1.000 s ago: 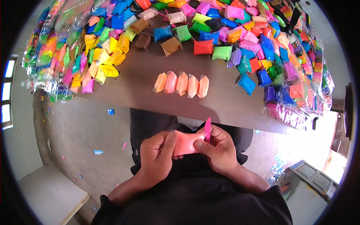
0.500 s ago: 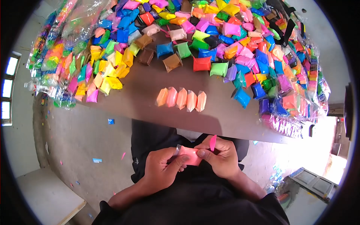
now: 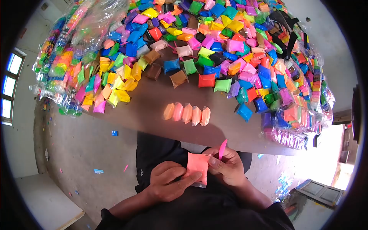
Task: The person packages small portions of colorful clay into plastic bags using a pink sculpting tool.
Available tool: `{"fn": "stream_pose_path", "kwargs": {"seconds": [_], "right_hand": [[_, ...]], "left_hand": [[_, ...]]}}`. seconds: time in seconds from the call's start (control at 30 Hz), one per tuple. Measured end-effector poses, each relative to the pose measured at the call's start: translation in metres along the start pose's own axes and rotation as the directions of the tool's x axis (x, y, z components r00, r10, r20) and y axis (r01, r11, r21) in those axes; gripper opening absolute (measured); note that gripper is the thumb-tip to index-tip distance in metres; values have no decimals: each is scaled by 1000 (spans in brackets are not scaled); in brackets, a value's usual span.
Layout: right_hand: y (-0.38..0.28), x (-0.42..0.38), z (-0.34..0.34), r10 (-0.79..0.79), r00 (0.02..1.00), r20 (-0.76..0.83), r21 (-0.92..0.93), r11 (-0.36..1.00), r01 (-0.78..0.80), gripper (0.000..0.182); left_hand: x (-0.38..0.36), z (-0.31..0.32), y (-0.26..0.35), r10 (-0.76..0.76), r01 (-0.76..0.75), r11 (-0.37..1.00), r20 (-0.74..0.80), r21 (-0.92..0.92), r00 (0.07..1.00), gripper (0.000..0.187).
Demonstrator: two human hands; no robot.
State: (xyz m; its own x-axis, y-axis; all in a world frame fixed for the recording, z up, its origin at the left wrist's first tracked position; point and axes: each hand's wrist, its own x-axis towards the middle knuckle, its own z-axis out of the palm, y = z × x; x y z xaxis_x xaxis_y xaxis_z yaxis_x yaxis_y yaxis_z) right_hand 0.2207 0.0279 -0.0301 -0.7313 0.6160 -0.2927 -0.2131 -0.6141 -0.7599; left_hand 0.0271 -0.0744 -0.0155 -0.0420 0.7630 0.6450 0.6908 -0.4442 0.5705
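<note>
While the right hand [image 3: 229,167] pinches the upper-right corner of a coral packet [image 3: 196,164] between thumb and fingers, the left hand [image 3: 167,183] touches its lower-left part, one finger laid across the face. Can't tell if the left also grips from behind; its other fingers are curled. Packet sits between the two hands, broad face to camera, above black trousers [image 3: 155,151], short of the near edge of the table [image 3: 245,135]. Right hand also holds a pink plastic blade [image 3: 223,148], sticking up right of the packet. Beyond, on the table: five orange-to-pink packets [image 3: 187,114] side by side in a row. Farther back: heap of multicoloured packets [image 3: 235,46], clear plastic bags [image 3: 94,33] at its left.
</note>
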Motion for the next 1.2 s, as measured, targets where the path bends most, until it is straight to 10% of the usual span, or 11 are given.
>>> {"fn": "stream_pose_path", "kwargs": {"seconds": [0.47, 0.57, 0.63, 0.77, 1.03, 1.2], "right_hand": [[-7, 7, -8, -94, 994, 64, -388, 915, 112, 15], [-13, 10, -8, -173, 982, 73, -400, 897, 188, 11], [-15, 12, -8, -201, 970, 139, -332, 913, 237, 9], [-14, 13, -6, -203, 965, 167, -364, 896, 252, 8], [-19, 11, -2, -202, 960, 194, -455, 848, 271, 3], [-9, 9, 6, -327, 937, 119, -577, 745, 333, 5]], "left_hand": [[-5, -2, -4, -142, 158, 932, 75, -326, 987, 34], [-11, -12, -3, -119, 261, 682, 249, -683, 961, 33], [-20, -18, 9, -623, 680, 111, 482, -725, 616, 34], [-7, -7, 0, -548, 688, 38, 561, -725, 621, 44], [-16, 4, -6, -543, 654, 123, 501, -746, 674, 25], [-18, 13, -5, -631, 571, 602, 105, -558, 768, 17]]}}
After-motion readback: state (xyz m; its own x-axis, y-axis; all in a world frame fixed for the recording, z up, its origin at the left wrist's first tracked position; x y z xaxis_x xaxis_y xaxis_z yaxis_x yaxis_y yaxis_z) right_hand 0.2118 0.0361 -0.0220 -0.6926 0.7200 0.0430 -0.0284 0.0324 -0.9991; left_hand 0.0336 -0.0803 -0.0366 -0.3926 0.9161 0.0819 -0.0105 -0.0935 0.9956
